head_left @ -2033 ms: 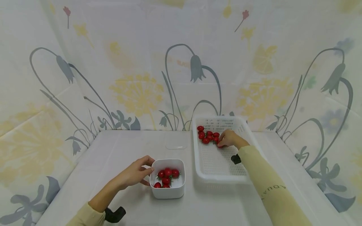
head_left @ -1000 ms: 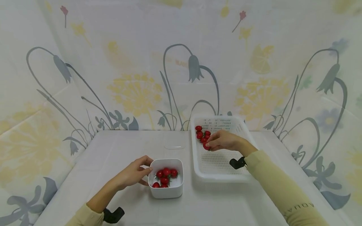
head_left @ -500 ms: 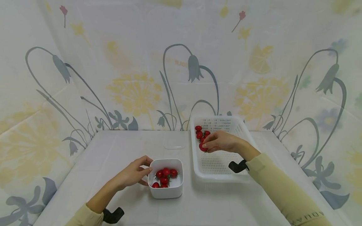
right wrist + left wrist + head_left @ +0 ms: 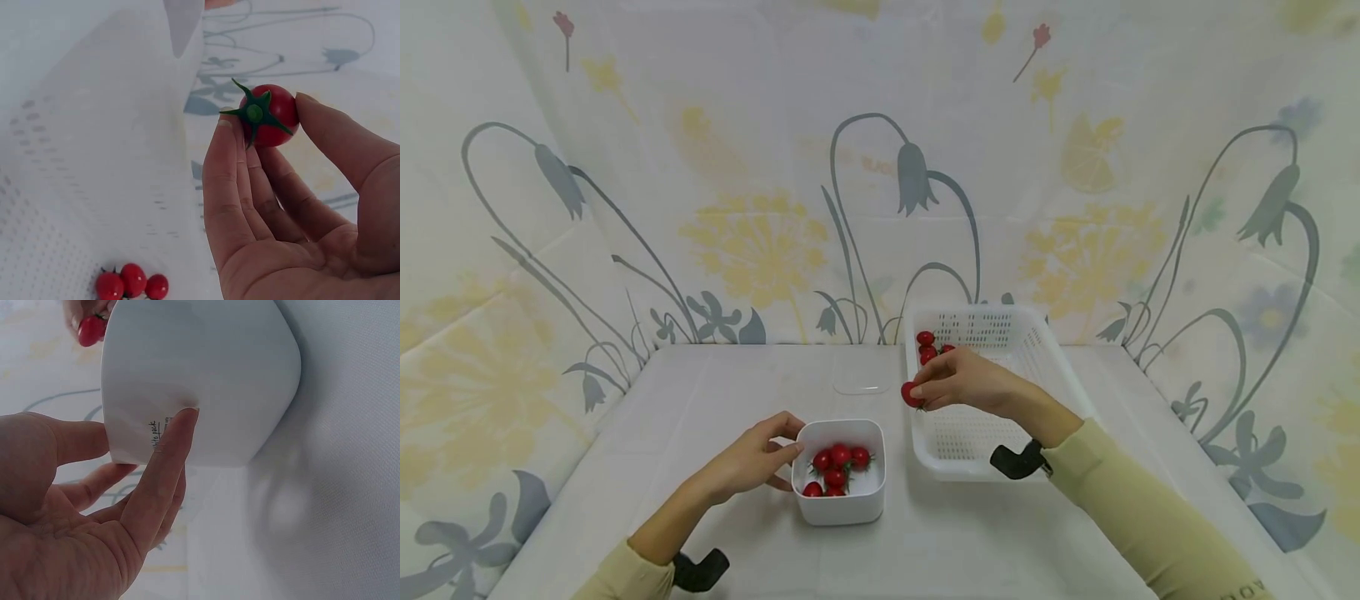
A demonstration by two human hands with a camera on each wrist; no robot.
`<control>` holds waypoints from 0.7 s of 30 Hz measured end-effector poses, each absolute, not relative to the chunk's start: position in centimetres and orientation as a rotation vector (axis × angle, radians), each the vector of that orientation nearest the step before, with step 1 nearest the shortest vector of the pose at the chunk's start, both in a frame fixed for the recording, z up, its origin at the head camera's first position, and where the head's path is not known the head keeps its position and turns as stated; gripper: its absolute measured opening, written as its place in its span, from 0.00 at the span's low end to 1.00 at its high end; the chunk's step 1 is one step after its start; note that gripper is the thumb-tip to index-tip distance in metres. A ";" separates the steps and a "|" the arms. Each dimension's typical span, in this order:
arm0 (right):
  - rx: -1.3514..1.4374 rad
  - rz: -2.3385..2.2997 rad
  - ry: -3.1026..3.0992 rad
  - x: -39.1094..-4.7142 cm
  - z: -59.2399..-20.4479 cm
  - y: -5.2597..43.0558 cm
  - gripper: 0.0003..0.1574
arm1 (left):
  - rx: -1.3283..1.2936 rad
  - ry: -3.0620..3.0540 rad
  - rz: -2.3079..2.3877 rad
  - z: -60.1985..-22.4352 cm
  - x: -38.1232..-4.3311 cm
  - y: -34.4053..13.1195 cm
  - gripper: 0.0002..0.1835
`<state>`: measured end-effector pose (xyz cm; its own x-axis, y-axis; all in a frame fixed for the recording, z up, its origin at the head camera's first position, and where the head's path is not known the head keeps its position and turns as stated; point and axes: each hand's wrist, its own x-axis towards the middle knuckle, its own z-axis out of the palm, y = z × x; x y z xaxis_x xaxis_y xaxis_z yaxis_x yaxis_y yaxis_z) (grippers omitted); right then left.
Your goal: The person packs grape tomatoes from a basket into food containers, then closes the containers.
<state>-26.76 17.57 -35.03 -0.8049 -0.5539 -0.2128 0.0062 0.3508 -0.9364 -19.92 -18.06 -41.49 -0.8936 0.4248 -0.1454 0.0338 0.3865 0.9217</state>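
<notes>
My right hand [image 4: 970, 383] pinches a cherry tomato [image 4: 272, 115] between thumb and fingertips, its green star-shaped calyx showing in the right wrist view. In the head view this tomato overlaps the left rim of a white perforated basket [image 4: 928, 450]. More cherry tomatoes [image 4: 132, 279] lie in the basket, partly hidden behind the hand. To the left stands a small white square box [image 4: 842, 510] with several cherry tomatoes [image 4: 835, 477] inside. My left hand [image 4: 752, 458] touches this box at its left side and rim, the fingers lying against the outer wall in the left wrist view.
A clear rounded outline [image 4: 861, 389] lies flat on the white table [image 4: 737, 383] behind the box. Black wrist mounts [image 4: 702, 571] sit below both hands. A flower-printed sheet [image 4: 760, 167] closes off the back and sides.
My right hand has picked up a cherry tomato from the basket's cluster and carried it left to the basket's rim. The left hand and the box stay put.
</notes>
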 end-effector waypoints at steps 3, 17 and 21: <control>-0.503 -1.480 2.106 -26.2 -35.1 16.8 0.19 | 0.398 2.299 1.507 -41.5 -19.9 -18.1 0.14; -0.595 -1.524 2.159 -24.4 -36.8 13.6 0.15 | 0.387 2.298 1.501 -41.6 -19.9 -18.1 0.14; -0.623 -1.525 2.157 -24.2 -37.3 12.6 0.16 | 0.388 2.296 1.504 -41.6 -20.0 -18.1 0.14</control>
<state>-24.16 12.63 -37.33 -0.8093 -0.5815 -0.0833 -0.1156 0.2966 -0.9480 -19.99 -18.12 -41.62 -0.8947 0.4199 -0.1523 0.0281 0.3932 0.9190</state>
